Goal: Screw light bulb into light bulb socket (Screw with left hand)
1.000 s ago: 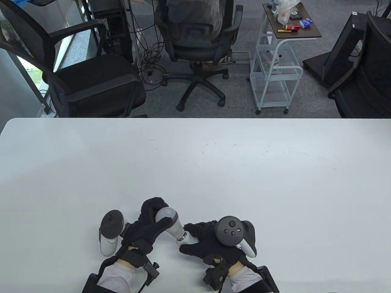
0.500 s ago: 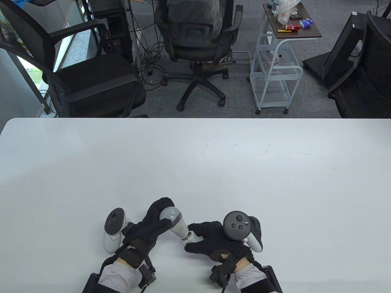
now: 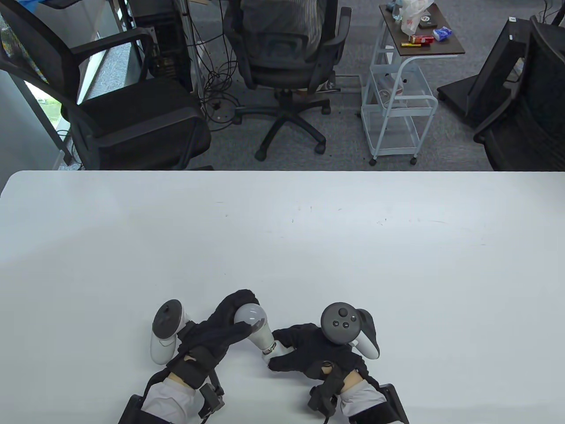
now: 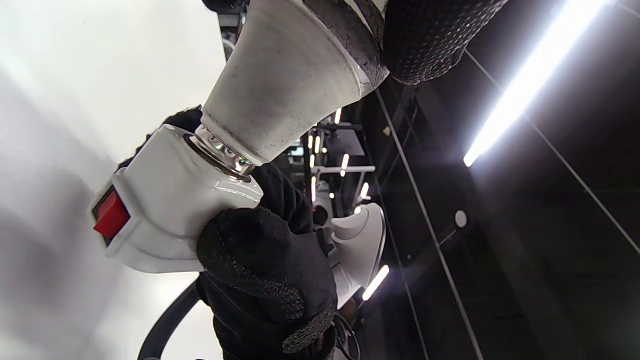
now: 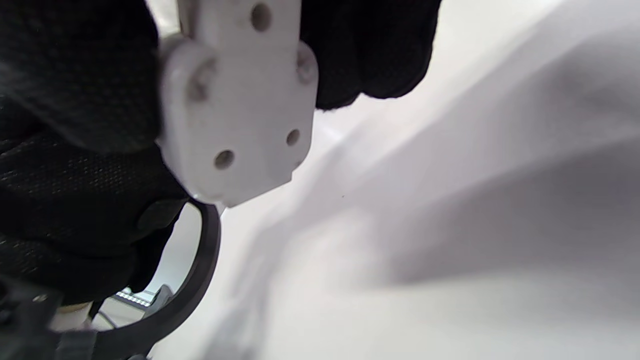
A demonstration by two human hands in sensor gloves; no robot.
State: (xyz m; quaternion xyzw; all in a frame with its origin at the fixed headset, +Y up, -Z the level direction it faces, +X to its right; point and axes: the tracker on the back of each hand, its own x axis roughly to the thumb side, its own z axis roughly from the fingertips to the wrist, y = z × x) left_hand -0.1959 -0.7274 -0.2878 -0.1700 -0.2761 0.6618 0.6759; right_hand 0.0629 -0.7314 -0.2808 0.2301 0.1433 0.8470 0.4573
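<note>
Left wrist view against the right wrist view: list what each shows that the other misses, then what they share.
Only the left wrist view shows the light bulb, its metal screw base partly seated in the socket, with some thread still showing, the socket's red switch, and the left hand gripping the bulb's dome.

Only the right wrist view shows the socket's flat underside with its holes.

Both show the right hand holding the white socket, and the white table.

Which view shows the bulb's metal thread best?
Left wrist view: the thread sits partly exposed above the socket. Table view shows only a glint. Right wrist view shows just the socket's underside.
</note>
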